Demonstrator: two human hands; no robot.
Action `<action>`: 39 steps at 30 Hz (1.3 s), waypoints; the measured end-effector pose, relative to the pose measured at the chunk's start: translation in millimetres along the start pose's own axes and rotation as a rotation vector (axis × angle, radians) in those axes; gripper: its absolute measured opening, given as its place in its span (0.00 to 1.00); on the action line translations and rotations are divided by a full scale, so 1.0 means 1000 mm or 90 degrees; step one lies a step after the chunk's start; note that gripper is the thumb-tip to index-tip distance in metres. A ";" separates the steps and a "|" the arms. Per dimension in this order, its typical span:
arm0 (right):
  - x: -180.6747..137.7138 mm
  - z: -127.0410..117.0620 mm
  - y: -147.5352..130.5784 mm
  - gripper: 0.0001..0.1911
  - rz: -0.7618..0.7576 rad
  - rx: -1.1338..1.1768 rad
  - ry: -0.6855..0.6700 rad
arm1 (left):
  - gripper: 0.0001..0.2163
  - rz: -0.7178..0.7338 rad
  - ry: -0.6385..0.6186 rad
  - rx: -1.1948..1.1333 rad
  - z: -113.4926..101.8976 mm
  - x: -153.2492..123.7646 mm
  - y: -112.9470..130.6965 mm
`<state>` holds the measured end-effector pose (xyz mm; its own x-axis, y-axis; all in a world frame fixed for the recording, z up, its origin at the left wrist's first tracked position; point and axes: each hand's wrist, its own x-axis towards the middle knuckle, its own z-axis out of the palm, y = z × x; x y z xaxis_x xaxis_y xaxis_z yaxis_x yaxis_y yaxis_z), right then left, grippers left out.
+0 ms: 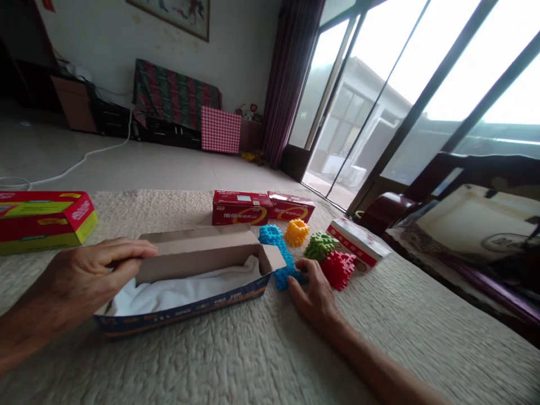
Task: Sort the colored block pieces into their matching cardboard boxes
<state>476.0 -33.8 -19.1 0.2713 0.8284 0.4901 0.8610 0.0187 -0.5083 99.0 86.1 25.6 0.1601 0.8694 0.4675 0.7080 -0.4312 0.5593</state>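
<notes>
A long open cardboard box (pixel 181 310), dark blue outside, lies in front of me with a folded white cloth (pixel 189 291) inside. My left hand (pixel 99 273) is at the box's left end, fingers closed, apparently on its edge; the exact grip is hidden. My right hand (pixel 315 289) has thumb and fingers around the near end of a blue interlocking toy-block piece (pixel 286 270), right of the box. Close to that hand are a red block piece (pixel 338 270), a green block piece (pixel 321 246) and a yellow block piece (pixel 297 232).
Two red cartons, the left carton (pixel 240 209) and the right carton (pixel 292 207), stand behind. A white-and-red box (pixel 359 243) sits at right, a red-and-yellow box (pixel 46 222) at left. All rest on a quilted cream cover (pixel 202 365). A wooden bench (pixel 405 197) stands at right.
</notes>
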 end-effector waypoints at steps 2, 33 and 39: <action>-0.001 0.002 -0.001 0.14 0.020 -0.026 -0.001 | 0.14 -0.010 0.007 -0.002 0.001 0.000 0.000; 0.003 -0.024 -0.016 0.08 -0.072 0.187 -0.065 | 0.11 -0.004 0.010 0.016 0.008 -0.003 -0.029; 0.004 -0.014 -0.007 0.09 0.016 0.205 -0.007 | 0.13 -0.021 -0.003 0.064 0.001 0.000 -0.021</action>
<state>476.9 -38.3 -3.7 0.2845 0.8369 0.4677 0.6733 0.1728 -0.7188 84.4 95.2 12.6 0.1390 0.8837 0.4469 0.7784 -0.3765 0.5024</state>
